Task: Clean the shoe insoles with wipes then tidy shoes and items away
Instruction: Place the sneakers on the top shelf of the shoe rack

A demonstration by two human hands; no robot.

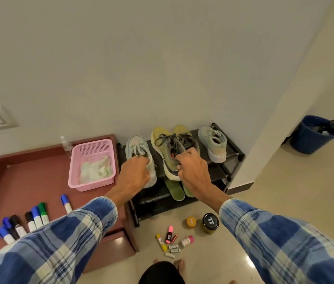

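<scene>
Plaid sleeves (59,238) stretch toward a black shoe rack (233,158) against the far wall. Curled fingers (142,160) of the left hand (134,173) grip the heel end of a pale blue shoe (139,146). The right hand (192,171) clasps the heel of a yellow-grey shoe (167,148) just to its right, both at the rack's top shelf. Two green insoles (177,191) lie on the shelf below, out of the shoes. Left of the rack, a pink basket (92,146) holding crumpled wipes (96,171) sits on a red tabletop (28,181) with markers (37,217) nearer. Jars (210,222) and highlighters (169,234) dot the near floor. Wiping looks finished and shoe tidying under way. Next, the insoles likely need refitting and the loose items gathering.
</scene>
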